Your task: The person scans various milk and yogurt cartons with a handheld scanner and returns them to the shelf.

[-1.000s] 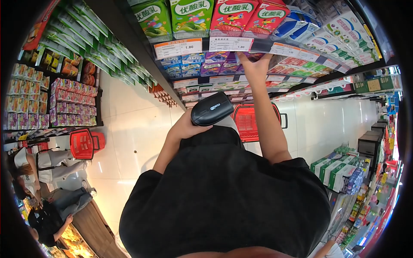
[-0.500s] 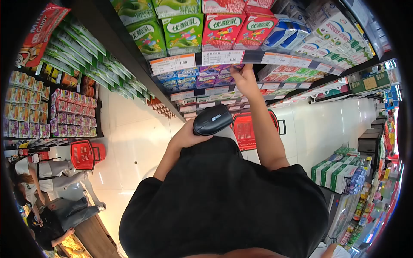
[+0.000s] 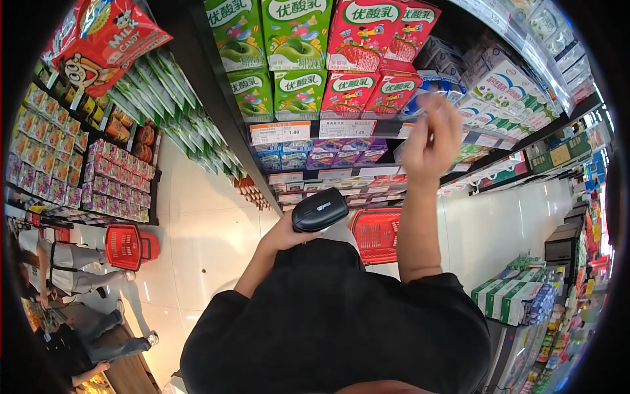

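Note:
My left hand (image 3: 281, 234) is closed around a smooth, black, rounded case-like item (image 3: 320, 210) with a small pale logo, held low in front of my body. My right hand (image 3: 431, 141) is raised before the shelf, blurred by motion. Its fingers are loosely curled and apart from the thumb, with nothing visible in them. Behind and left of it stand red strawberry milk-drink cartons (image 3: 362, 36) and green apple ones (image 3: 296, 39). Blue-wrapped packs (image 3: 426, 88) sit partly hidden behind its fingertips. Purple boxes (image 3: 344, 152) fill the shelf below.
A red shopping basket (image 3: 375, 235) is on the floor below my right forearm. Another red basket (image 3: 123, 247) stands at left near two people. A red milk candy bag (image 3: 108, 46) hangs at upper left. Price labels (image 3: 281, 132) line the shelf edge. Stacked green-and-white cartons (image 3: 505, 299) are at right.
My right hand has drawn back from the purple boxes under the price labels and moved up and right. The view has shifted, showing more of the upper shelf. My left hand keeps the black item.

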